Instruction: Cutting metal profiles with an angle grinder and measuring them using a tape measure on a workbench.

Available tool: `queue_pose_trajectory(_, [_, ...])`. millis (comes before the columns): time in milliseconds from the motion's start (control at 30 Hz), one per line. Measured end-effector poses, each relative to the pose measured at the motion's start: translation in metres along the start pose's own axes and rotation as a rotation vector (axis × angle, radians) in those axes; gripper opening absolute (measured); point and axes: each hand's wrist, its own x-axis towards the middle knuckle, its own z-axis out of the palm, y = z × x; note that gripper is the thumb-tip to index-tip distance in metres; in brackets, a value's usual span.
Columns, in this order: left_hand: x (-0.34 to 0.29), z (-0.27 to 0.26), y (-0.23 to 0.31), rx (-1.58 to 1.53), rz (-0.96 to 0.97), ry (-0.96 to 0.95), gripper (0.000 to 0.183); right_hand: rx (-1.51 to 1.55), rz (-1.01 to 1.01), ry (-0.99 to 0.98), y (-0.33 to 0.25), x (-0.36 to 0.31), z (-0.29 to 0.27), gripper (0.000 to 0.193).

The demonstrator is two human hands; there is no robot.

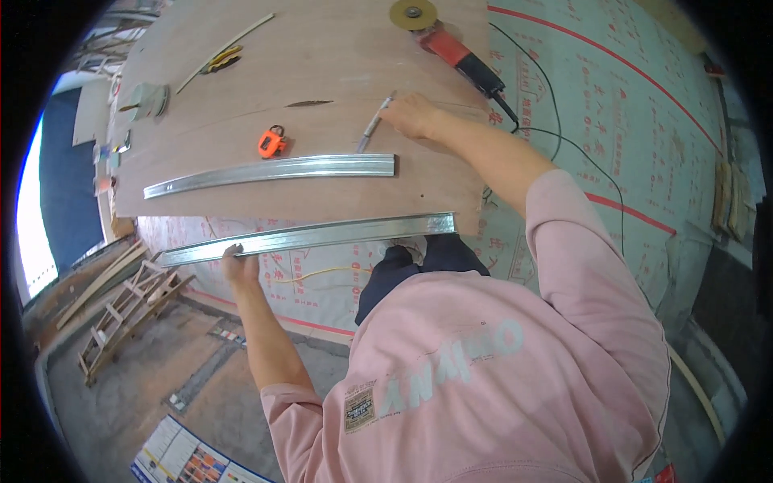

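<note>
My left hand [241, 269] is closed round a long silver metal channel [330, 233], gripping it toward its left end. The channel lies crosswise in front of my body, just off the near edge of the wooden board [241, 72]. My right hand [411, 117] reaches over the board, its fingers closed at the upper part of a slim grey pen [372, 127]. The pen slants down toward a second, shorter metal channel [274, 172] resting on the board. An orange tape measure [272, 142] sits just beyond that channel.
An angle grinder [459, 55] with its disc lies at the board's far right, its cord [584, 149] trailing over the printed floor sheet [588, 105]. Yellow-handled pliers [221, 59], a thin strip [241, 36] and a round container [147, 101] are farther left. A wooden ladder [129, 310] stands lower left.
</note>
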Motion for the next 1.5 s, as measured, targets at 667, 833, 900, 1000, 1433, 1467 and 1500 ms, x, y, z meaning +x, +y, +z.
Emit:
queue_pose_trajectory(667, [0.030,0.055,-0.068,1.436,-0.376,-0.448,0.040,0.061,0.412,0.289,-0.095,-0.065,-0.073,0.027])
queue_pose_trajectory(833, [0.005,0.104,-0.039,1.668,0.351,-0.917,0.032,0.580,0.775,0.689,-0.202,-0.087,-0.032,0.024])
queue_pose_trajectory(900, [0.027,0.133,-0.051,1.441,1.049,-1.012,0.043,0.602,0.764,0.662,-0.238,-0.071,-0.026,0.024])
queue_pose_trajectory(1000, [0.053,0.176,-0.064,1.493,1.341,-1.007,0.050,0.554,0.738,0.578,-0.278,-0.051,-0.032,0.024])
queue_pose_trajectory(1433, [0.006,0.199,-0.028,1.239,0.056,-1.387,0.038,0.861,0.857,0.843,-0.297,-0.038,-0.017,0.020])
queue_pose_trajectory(1467, [-0.001,0.191,-0.027,0.974,-0.304,-1.351,0.042,0.937,0.863,0.911,-0.294,-0.030,-0.026,0.020])
queue_pose_trajectory(1500, [-0.011,0.172,-0.022,0.877,-0.563,-1.248,0.044,0.938,0.853,0.902,-0.295,-0.023,-0.032,0.020])
